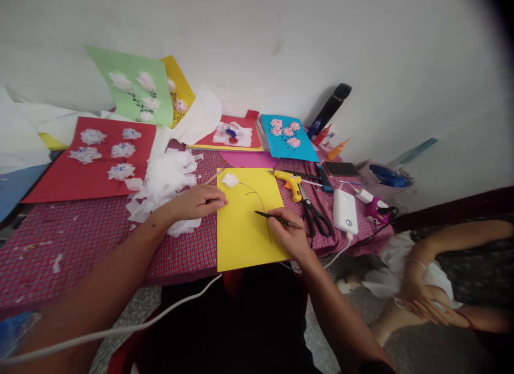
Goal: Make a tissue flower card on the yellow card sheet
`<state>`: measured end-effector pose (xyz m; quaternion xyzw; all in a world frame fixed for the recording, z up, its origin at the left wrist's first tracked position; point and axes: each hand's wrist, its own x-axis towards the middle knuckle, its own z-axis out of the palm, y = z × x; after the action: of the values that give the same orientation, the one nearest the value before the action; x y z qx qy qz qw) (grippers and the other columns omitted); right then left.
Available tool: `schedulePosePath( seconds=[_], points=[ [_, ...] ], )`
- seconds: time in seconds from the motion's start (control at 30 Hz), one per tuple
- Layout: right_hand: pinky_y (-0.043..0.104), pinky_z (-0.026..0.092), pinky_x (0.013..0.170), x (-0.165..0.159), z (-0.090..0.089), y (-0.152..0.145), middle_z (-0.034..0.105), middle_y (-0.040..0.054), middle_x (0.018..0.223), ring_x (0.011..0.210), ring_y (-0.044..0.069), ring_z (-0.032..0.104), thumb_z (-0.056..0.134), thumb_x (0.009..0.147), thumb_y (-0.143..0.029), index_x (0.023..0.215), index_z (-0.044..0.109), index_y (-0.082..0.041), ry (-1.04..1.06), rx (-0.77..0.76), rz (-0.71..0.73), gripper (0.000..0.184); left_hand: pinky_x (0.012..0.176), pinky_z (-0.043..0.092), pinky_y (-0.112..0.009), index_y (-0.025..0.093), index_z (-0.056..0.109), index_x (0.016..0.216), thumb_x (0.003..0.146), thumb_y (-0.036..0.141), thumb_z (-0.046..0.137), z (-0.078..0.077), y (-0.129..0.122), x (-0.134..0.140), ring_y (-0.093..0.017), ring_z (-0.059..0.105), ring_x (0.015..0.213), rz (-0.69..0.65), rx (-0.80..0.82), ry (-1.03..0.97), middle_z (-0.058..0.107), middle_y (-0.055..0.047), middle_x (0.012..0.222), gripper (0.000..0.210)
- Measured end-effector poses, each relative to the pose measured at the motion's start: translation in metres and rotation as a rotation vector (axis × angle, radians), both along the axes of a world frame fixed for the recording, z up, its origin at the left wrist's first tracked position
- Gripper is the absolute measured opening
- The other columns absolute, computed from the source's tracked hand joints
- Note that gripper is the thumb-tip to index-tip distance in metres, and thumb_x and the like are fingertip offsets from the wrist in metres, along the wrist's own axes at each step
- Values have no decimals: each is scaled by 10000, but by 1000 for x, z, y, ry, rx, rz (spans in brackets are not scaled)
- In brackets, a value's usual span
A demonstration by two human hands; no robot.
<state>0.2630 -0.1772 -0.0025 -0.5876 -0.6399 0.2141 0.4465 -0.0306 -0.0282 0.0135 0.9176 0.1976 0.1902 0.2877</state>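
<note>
My right hand (289, 232) is closed round a dark, slim pen (263, 214), its tip pointing left over a sheet of yellow paper (244, 240). Thin curved dark lines run down the sheet, and a small white ruffled paper flower (230, 180) sits near its top left corner. At the sheet's left edge rests my left hand (203, 201), fingers curled in; whatever may be under them is hidden. Just beyond it lies a thin brown stick (214, 176). A heap of white tissue pieces (168, 173) is left of that hand.
Right of the sheet are a yellow glue gun (289, 182), black-handled scissors (317, 217) and a white power bank (345, 210) with cables. Flower cards in red (52, 184), green (128, 68) and blue (269, 149) stand or lie behind. Another person's hand (421, 299) is at right.
</note>
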Motion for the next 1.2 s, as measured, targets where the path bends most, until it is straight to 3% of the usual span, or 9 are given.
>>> schedulePosePath(
  seconds=[0.7, 1.2],
  points=[
    [344, 553, 754, -1, -3, -1, 761, 36, 887, 817, 210, 700, 604, 893, -263, 910, 733, -232, 25, -12, 0, 134, 905, 532, -355, 210, 741, 1046, 1020, 379, 490, 0, 0, 0, -216, 704, 970, 0, -7, -12, 778, -83, 1045, 304],
    [343, 548, 739, -2, -2, -2, 759, 40, 873, 799, 210, 702, 610, 892, -251, 923, 742, -224, 38, 13, 15, 139, 926, 537, -351, 212, 734, 1078, 1031, 389, 498, -5, 2, -1, -214, 711, 1030, 8, -5, -13, 775, -89, 1114, 299]
  ],
)
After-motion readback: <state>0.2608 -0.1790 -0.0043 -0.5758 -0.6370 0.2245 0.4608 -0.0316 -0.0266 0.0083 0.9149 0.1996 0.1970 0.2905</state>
